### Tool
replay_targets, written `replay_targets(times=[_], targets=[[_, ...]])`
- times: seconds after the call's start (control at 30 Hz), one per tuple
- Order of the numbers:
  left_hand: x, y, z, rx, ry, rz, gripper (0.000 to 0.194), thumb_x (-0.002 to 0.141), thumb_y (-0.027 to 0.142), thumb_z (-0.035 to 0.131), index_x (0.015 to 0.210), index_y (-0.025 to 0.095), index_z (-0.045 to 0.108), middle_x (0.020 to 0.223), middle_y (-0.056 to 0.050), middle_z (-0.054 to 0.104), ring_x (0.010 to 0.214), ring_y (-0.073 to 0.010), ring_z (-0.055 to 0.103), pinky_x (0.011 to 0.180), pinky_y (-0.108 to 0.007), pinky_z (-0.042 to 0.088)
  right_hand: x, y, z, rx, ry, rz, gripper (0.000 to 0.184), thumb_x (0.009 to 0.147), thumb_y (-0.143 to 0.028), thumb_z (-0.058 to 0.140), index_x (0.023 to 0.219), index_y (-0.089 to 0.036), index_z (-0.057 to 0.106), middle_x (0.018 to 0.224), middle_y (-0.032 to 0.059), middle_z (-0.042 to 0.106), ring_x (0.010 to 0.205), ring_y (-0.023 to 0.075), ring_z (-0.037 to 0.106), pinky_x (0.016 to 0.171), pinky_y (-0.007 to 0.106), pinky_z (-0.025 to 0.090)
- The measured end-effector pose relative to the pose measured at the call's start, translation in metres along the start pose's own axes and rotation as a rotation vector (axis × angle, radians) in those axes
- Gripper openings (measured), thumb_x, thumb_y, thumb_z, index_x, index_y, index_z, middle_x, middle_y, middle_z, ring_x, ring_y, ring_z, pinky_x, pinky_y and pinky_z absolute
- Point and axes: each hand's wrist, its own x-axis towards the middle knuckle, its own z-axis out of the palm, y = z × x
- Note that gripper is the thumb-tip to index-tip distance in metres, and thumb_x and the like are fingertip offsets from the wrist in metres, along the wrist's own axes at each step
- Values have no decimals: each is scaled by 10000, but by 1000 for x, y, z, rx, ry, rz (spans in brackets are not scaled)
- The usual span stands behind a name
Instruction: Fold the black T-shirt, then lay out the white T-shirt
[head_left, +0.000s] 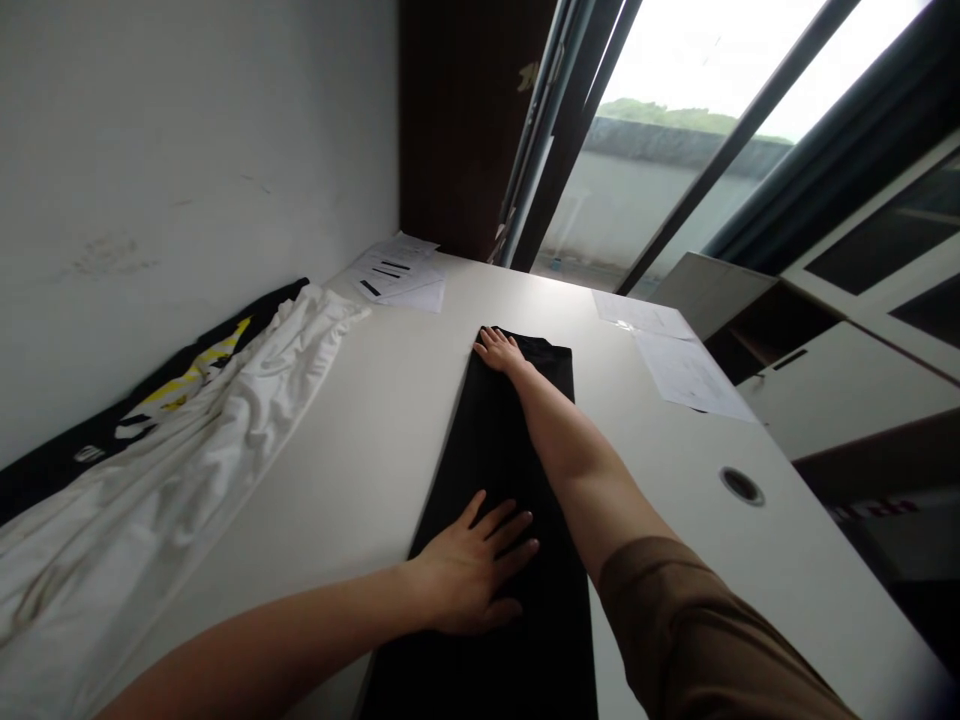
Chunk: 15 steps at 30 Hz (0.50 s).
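Observation:
A long black garment (495, 440), folded into a narrow strip, lies along the white table (375, 430). My left hand (472, 565) rests flat on its near part, fingers spread. At the garment's far end, my right hand (499, 350) presses flat with the arm stretched out and the fingers extended. Neither hand holds anything.
A pile of white cloth (172, 450) over a black and yellow garment (165, 385) lies along the left wall. Printed papers (397, 272) sit at the far left corner, more sheets (675, 360) at the far right. A round cable hole (741, 485) is in the table's right side.

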Motion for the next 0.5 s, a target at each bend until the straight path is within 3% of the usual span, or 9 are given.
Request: replay_targets(times=[0.1, 0.2, 0.33, 0.5], targets=[[-2, 2, -6, -7, 2, 5, 699, 1058, 578, 359, 1619, 165, 311, 1702, -174, 205, 1585, -368, 131, 1251, -655, 72, -9, -12, -6, -9, -29, 28, 707, 1062, -571, 237, 1648, -177, 254, 1718, 99, 135, 1590, 300, 106, 1264, 569, 143], [-3, 2, -5, -8, 27, 0, 690, 1045, 564, 411, 1601, 161, 346, 1695, -167, 238, 1584, -362, 144, 1256, -649, 82, -38, -28, -8, -69, 10, -97, 702, 1059, -570, 297, 1635, -169, 294, 1716, 107, 143, 1592, 293, 98, 1273, 548, 136], [-1, 1, 0, -13, 70, 2, 631, 1036, 527, 445, 1557, 172, 421, 1672, -135, 322, 1571, -345, 208, 1262, -630, 110, -113, -46, -3, -120, 86, -305, 657, 1063, -514, 356, 1612, -151, 354, 1703, 140, 187, 1585, 294, 144, 1281, 526, 153], [0, 0, 3, 14, 92, 20, 602, 1045, 503, 424, 1547, 170, 438, 1657, -123, 359, 1564, -322, 238, 1269, -593, 135, -212, -62, 2, -24, 12, -561, 645, 1067, -503, 395, 1633, -207, 311, 1688, 112, 253, 1572, 266, 204, 1273, 505, 235]])
